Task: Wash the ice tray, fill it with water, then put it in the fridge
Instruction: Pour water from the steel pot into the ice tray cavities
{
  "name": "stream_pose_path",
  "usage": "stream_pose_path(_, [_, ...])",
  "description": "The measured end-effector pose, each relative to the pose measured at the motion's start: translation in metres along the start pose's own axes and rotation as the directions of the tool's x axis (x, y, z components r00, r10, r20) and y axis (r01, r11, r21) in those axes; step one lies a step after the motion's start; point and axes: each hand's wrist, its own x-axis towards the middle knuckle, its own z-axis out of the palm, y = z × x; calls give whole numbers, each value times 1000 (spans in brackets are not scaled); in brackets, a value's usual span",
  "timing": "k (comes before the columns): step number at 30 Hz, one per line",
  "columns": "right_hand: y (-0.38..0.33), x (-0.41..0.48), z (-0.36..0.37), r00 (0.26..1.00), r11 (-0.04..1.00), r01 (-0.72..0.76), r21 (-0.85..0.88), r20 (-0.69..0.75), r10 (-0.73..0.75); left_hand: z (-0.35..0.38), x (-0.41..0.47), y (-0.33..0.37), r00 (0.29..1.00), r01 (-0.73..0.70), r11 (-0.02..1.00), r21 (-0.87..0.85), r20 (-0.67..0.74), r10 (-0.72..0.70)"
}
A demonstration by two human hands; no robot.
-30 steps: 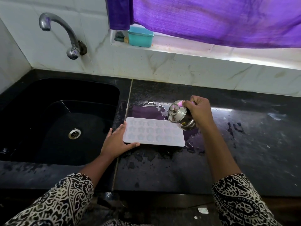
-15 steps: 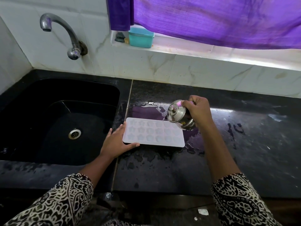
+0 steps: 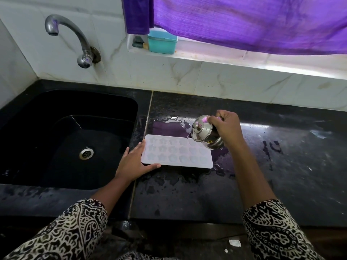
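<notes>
A white ice tray (image 3: pixel 176 154) with star-shaped cells lies flat on the black counter (image 3: pixel 187 196), just right of the sink. My left hand (image 3: pixel 134 163) rests against the tray's left end, thumb along its front edge, fingers spread. My right hand (image 3: pixel 224 126) grips a small lidded steel jug (image 3: pixel 203 133), tilted toward the left over the tray's far right corner. A thin trickle of water runs from the jug's rim into the tray.
The black sink (image 3: pixel 62 139) with its drain (image 3: pixel 86 153) lies to the left, under a steel tap (image 3: pixel 75 40). Water is pooled on the counter behind and right of the tray. A teal box (image 3: pixel 162 42) sits on the window ledge under a purple curtain (image 3: pixel 244 21).
The jug has shifted slightly left over the tray's far right corner and stays tilted. My left hand and the tray have not moved.
</notes>
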Motion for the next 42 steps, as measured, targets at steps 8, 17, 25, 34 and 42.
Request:
stream_pose_path(8, [-5, -2, -2, 1000, 1000, 8, 5, 3, -8, 1, 1, -2, 1000, -2, 1000, 1, 16, 2])
stream_pose_path(17, [-8, -2, -5, 1000, 999, 30, 11, -2, -30, 1, 2, -3, 1000, -5, 1000, -1, 20, 5])
stream_pose_path(25, [-10, -1, -5, 999, 999, 34, 40, -10, -34, 3, 2, -5, 1000, -10, 1000, 0, 21, 10])
stream_pose_path(34, [-9, 0, -4, 1000, 998, 30, 49, -10, -29, 4, 3, -5, 1000, -9, 1000, 5, 16, 9])
stream_pose_path(42, [-5, 0, -4, 999, 995, 27, 99, -20, -25, 4, 3, -6, 1000, -10, 1000, -10, 8, 10])
